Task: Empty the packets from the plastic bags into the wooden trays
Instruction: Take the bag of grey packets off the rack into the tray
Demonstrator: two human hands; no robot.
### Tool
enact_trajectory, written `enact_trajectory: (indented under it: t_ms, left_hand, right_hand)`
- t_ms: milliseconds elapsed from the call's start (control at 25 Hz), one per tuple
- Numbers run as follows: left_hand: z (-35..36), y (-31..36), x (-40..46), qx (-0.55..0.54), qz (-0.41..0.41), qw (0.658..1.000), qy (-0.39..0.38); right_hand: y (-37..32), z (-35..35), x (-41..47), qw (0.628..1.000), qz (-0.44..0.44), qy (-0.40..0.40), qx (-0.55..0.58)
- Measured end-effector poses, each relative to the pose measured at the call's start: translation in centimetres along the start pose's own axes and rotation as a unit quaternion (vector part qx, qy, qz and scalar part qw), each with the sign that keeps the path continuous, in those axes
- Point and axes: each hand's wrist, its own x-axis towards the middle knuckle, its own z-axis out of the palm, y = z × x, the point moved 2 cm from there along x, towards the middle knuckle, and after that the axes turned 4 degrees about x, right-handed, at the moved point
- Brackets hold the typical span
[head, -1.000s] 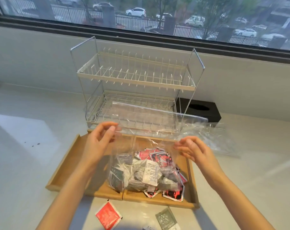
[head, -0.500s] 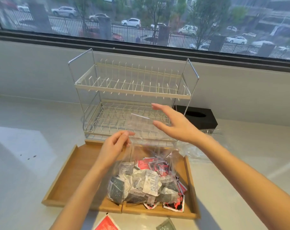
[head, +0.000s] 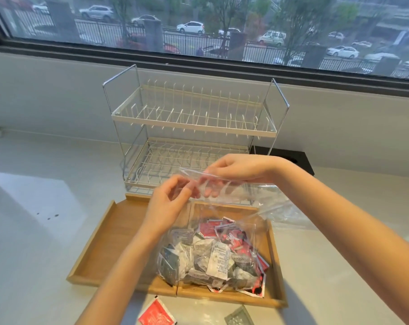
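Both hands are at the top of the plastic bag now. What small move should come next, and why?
Probably pull the mouth apart. The left hand and right hand pinch the top of the plastic bag, whose packets still sit inside it, over the wooden tray.

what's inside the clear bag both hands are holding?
The plastic bag holds a heap of packets, red, white and dark grey. Those buried in the heap are hidden. Left hand and right hand pinch its top edge.

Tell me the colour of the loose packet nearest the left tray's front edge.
Red packet, head view.
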Motion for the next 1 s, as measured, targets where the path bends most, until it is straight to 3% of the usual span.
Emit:
enact_trajectory:
  t_ms: [280, 560, 1000]
  left_hand:
    - [0.2, 0.7, -0.9, 0.065, -0.002, 0.997, 0.048]
    - [0.6, 1.7, -1.4, 0.036, -0.002, 0.998, 0.052]
    - [0.4, 1.9, -1.5, 0.019, -0.013, 0.999, 0.03]
  right_hand:
    - [-0.3, 1.8, -1.0, 0.998, -0.041, -0.04, 0.039]
    - [-0.4, 1.8, -1.9, 0.979, -0.066, 0.033, 0.192]
    - [-0.7, 2.2, -2.1, 0.972, -0.101, 0.121, 0.177]
